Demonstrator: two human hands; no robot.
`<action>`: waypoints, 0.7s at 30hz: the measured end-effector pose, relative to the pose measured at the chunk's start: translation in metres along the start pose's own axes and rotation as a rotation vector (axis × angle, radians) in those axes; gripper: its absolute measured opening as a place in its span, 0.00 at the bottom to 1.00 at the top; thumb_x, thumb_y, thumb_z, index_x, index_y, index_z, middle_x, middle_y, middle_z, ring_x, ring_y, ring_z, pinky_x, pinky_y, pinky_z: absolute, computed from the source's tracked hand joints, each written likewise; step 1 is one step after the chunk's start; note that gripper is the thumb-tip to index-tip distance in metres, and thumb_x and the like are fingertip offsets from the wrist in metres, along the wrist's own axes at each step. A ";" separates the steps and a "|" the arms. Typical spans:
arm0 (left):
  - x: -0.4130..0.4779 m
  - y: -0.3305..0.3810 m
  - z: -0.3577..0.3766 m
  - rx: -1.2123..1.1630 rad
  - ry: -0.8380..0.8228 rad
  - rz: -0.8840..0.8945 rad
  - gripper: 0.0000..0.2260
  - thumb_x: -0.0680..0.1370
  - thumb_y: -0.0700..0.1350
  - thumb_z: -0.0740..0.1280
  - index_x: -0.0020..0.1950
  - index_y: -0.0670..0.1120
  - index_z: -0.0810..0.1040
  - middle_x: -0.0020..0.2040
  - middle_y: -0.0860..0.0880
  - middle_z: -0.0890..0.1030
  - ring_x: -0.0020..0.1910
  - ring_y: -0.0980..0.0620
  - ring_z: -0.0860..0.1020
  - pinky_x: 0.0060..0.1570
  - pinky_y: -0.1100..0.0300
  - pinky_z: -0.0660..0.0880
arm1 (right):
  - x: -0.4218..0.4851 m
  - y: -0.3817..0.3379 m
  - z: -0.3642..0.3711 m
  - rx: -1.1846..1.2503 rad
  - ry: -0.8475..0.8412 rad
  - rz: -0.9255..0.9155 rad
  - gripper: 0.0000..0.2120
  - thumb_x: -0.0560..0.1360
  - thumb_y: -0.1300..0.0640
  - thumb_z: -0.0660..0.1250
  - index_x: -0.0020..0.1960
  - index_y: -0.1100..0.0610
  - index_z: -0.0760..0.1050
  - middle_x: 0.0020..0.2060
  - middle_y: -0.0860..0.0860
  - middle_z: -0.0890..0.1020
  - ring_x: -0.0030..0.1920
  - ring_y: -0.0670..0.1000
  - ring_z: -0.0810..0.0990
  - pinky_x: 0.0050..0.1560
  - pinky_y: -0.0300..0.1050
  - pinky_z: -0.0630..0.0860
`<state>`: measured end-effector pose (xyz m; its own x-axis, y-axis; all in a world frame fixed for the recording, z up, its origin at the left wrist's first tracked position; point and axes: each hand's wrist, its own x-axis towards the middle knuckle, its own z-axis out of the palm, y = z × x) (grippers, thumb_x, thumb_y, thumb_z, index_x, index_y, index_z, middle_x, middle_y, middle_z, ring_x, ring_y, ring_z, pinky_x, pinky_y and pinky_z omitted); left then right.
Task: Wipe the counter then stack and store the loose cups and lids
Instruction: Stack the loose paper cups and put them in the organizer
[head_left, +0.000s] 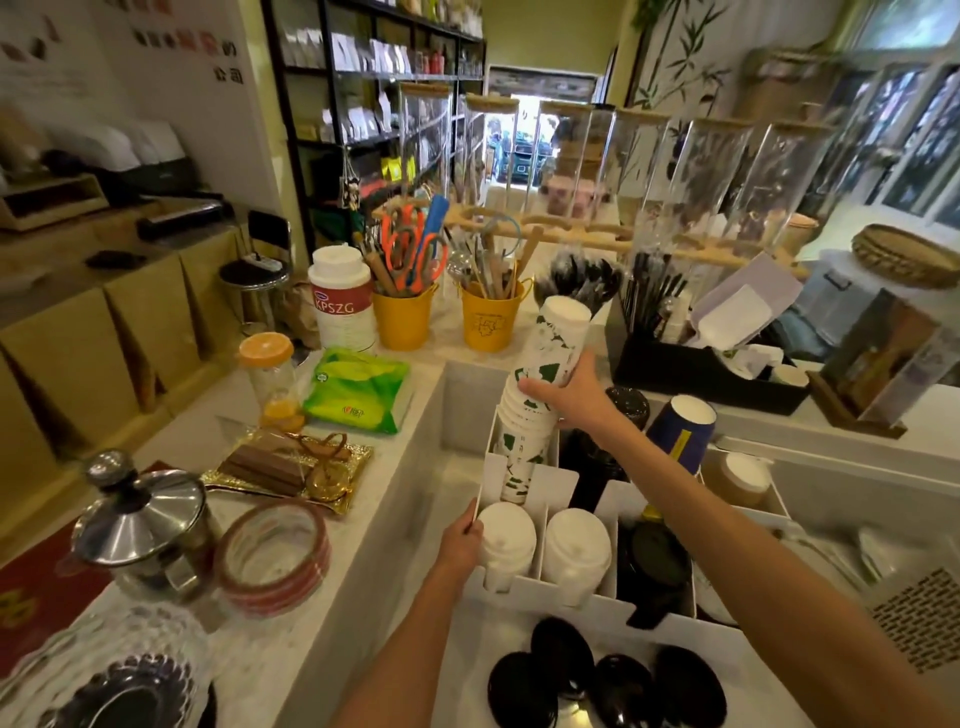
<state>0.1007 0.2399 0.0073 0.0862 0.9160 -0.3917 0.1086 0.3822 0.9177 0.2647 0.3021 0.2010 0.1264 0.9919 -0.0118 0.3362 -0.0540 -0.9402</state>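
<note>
A tall stack of white paper cups with green print (540, 395) stands upside down in the back-left slot of a white divided organizer (524, 584). My right hand (574, 392) is shut around the upper part of that stack. My left hand (460, 540) grips the organizer's left wall, beside a white cup stack (506, 540). Another white stack (576, 551) fills the slot to its right. Black lids (654, 561) and a black cup stack (597, 467) sit in other slots. Several loose black lids (613, 686) lie in front.
A blue paper cup (680, 431) and a brown cup (740, 480) stand at the organizer's right. On the left counter are a tissue pack (358, 392), tape rolls (272, 558), a steel pot (140, 525) and yellow utensil buckets (493, 322). A black caddy (701, 379) sits behind.
</note>
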 end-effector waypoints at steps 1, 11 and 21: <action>0.000 0.001 0.000 -0.001 0.000 0.000 0.20 0.83 0.38 0.55 0.76 0.44 0.65 0.72 0.43 0.71 0.69 0.45 0.70 0.72 0.51 0.66 | 0.001 0.005 0.004 -0.016 0.001 0.010 0.41 0.68 0.55 0.78 0.71 0.55 0.56 0.69 0.53 0.71 0.68 0.57 0.72 0.63 0.64 0.74; 0.000 0.002 -0.001 -0.033 0.009 -0.005 0.20 0.82 0.36 0.56 0.75 0.43 0.67 0.73 0.43 0.71 0.70 0.45 0.70 0.72 0.51 0.65 | 0.003 0.038 0.020 -0.144 -0.049 0.077 0.45 0.64 0.58 0.81 0.71 0.57 0.57 0.67 0.55 0.73 0.67 0.56 0.73 0.67 0.58 0.72; 0.008 -0.001 -0.001 -0.040 0.008 -0.033 0.20 0.83 0.37 0.56 0.75 0.43 0.66 0.73 0.43 0.70 0.71 0.45 0.69 0.69 0.56 0.65 | 0.015 -0.005 0.002 -0.197 -0.043 -0.053 0.47 0.66 0.52 0.79 0.76 0.48 0.53 0.73 0.55 0.65 0.71 0.57 0.66 0.66 0.54 0.70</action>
<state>0.1000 0.2466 0.0030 0.0756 0.9037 -0.4214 0.0719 0.4166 0.9063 0.2633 0.3172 0.2052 0.0649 0.9977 0.0174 0.5179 -0.0188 -0.8553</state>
